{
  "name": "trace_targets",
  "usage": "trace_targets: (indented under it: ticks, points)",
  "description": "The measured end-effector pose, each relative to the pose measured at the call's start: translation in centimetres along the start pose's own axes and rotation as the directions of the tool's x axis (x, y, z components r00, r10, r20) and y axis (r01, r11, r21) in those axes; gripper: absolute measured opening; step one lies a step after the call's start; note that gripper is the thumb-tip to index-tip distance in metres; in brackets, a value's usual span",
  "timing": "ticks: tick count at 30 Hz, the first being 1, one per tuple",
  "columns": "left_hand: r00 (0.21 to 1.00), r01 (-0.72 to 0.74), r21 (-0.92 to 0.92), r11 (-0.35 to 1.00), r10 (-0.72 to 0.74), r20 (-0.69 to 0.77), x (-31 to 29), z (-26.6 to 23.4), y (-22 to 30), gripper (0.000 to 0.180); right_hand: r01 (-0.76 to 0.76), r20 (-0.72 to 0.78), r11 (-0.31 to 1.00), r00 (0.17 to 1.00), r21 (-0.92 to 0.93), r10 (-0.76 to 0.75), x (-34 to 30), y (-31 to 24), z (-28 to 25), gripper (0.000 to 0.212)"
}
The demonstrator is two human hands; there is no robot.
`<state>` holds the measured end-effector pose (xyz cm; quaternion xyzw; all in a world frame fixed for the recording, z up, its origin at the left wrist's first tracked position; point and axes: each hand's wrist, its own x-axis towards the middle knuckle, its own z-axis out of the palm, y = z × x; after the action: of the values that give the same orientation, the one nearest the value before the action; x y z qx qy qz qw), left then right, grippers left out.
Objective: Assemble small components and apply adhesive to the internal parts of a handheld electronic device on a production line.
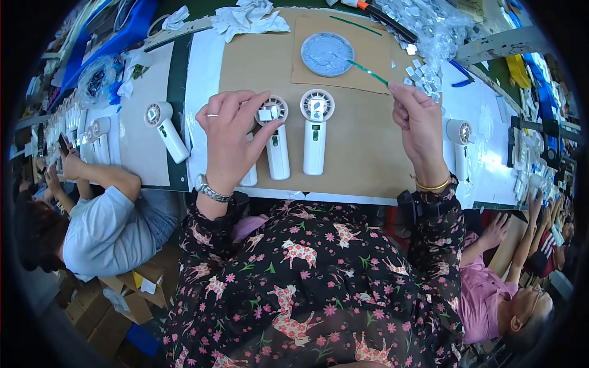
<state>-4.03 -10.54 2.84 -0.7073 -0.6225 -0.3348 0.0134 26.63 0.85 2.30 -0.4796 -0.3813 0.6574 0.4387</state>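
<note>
My right hand [419,116] pinches a thin green stick [370,72]. The stick's far end reaches over a round shallow dish [328,54] of grey paste. My left hand [233,126] has its thumb and index finger curved around a small white square piece [266,115], over the head of a white handheld fan [278,150]. Just right of that stands a second handheld fan [315,147], lying face up, with grey paste on the square at its centre. Another white fan [249,176] is mostly hidden under my left hand.
The dish rests on a cardboard sheet [300,76]. More fans lie at left [173,141] and right [461,153]. Small square pieces [423,78] and plastic bags are heaped at the back right, near an orange-and-black tool [392,23]. People sit on both sides.
</note>
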Motion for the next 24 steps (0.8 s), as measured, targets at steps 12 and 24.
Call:
trace_targets:
  ticks: [12, 24]
  points:
    - [0.956, -0.274, 0.05, 0.96, 0.267, 0.121, 0.4, 0.2, -0.7, 0.023, 0.25, -0.089, 0.843, 0.94, -0.477, -0.329, 2.8, 1.5, 0.1, 0.022]
    - [0.913, -0.288, -0.047, 0.956, 0.29, 0.288, 0.5, -0.1, 0.8, 0.026, 0.212, -0.083, 0.849, 0.955, -0.484, -0.285, 3.8, 2.3, -0.1, 0.022]
